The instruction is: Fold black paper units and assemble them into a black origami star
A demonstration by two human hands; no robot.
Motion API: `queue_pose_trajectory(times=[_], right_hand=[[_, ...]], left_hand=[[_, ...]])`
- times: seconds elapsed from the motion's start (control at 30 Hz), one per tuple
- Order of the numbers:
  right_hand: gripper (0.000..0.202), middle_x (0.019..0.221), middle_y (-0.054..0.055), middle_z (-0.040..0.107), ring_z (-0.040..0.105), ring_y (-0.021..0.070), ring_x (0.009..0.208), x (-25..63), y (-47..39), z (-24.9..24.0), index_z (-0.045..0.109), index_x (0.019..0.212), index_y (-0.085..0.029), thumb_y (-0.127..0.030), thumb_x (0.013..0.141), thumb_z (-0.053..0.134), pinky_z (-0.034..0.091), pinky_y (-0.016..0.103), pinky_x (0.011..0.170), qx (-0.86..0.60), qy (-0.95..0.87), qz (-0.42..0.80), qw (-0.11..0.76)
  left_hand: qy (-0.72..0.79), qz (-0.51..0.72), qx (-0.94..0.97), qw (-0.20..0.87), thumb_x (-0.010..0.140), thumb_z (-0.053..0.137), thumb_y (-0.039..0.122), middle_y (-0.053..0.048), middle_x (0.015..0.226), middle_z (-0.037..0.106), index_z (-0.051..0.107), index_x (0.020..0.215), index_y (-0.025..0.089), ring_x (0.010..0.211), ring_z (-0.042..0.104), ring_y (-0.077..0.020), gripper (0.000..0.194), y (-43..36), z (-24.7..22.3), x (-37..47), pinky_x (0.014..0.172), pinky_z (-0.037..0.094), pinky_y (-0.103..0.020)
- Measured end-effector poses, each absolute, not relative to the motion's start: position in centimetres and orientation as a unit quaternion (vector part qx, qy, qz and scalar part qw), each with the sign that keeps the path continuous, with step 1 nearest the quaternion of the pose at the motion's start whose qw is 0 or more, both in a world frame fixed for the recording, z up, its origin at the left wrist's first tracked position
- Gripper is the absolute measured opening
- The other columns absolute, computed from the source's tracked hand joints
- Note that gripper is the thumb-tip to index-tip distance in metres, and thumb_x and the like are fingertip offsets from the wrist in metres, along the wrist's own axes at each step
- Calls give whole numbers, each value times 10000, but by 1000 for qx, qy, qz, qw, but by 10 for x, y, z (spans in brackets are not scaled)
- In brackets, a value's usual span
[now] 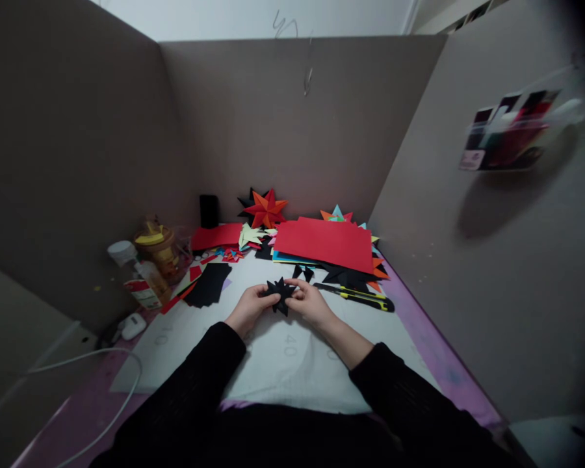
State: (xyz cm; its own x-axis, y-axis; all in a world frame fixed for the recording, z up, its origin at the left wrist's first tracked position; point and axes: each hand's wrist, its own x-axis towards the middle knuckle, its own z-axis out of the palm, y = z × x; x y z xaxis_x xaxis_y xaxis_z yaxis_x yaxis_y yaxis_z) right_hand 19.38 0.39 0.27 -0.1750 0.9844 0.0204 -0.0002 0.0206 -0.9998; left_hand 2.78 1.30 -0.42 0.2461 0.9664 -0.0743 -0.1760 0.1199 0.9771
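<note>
A small black folded-paper star (pixel 280 296) is held between both hands over the white mat (pixel 292 377). My left hand (pixel 251 307) pinches its left side, thumb on top. On its right side, my right hand (pixel 308 300) grips it between thumb and fingers. Just beyond the right hand lie small black folded pieces (pixel 303 272). A black and yellow cutter (pixel 363 297) rests to the right of that hand. Black paper strips (pixel 208 285) lie to the left, partly over red ones.
Red sheets (pixel 324 244) are stacked behind the hands, near an orange-red star (pixel 266 209). Bottles (pixel 149 279), a brown jar (pixel 160 248), a white case (pixel 132 326) and a cable (pixel 137 370) are at left. Grey panels (pixel 292 123) enclose the table.
</note>
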Motion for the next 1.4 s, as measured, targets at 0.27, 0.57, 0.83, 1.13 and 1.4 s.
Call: queue_pose_trajectory(times=[0.27,0.57,0.83,1.13,1.4], right_hand=[[342,483,-72,502,422,70,406,191,3,2,549,905,-154,-222,583,639,301,182,412,-473,-553,518,450],[182,507,-12,546,460,86,442,195,4,-2,571,648,-127,-268,580,666,313,194,414,-480,-578,516,410],[168,538,-5,575,479,95,474,196,1,-2,618,693,-118,-270,630,652,336,205,445,-440,-599,541,394],[177,524,-13,567,489,95,461,189,4,-2,622,682,-111,-259,600,674,353,213,460,-450,-480,591,465],[200,606,-22,599,515,97,525,189,2,0,607,731,-134,-263,599,685,379,214,510,-435,-495,570,491]], left_hand=[[431,451,504,597,595,739,246,11,567,548,499,721,141,461,481,-82,290,11,-2,31,459,342,-209],[422,434,559,567,588,723,216,45,557,537,428,750,169,467,516,-90,340,10,-3,28,472,360,-196],[433,410,604,528,572,729,212,38,598,551,483,834,165,504,542,-108,362,10,-1,21,475,361,-201],[454,421,564,546,629,699,275,48,545,538,504,932,155,468,517,-93,380,7,3,29,467,349,-188],[446,450,536,558,624,702,276,72,548,513,469,902,173,452,493,-78,377,7,3,30,464,343,-180]])
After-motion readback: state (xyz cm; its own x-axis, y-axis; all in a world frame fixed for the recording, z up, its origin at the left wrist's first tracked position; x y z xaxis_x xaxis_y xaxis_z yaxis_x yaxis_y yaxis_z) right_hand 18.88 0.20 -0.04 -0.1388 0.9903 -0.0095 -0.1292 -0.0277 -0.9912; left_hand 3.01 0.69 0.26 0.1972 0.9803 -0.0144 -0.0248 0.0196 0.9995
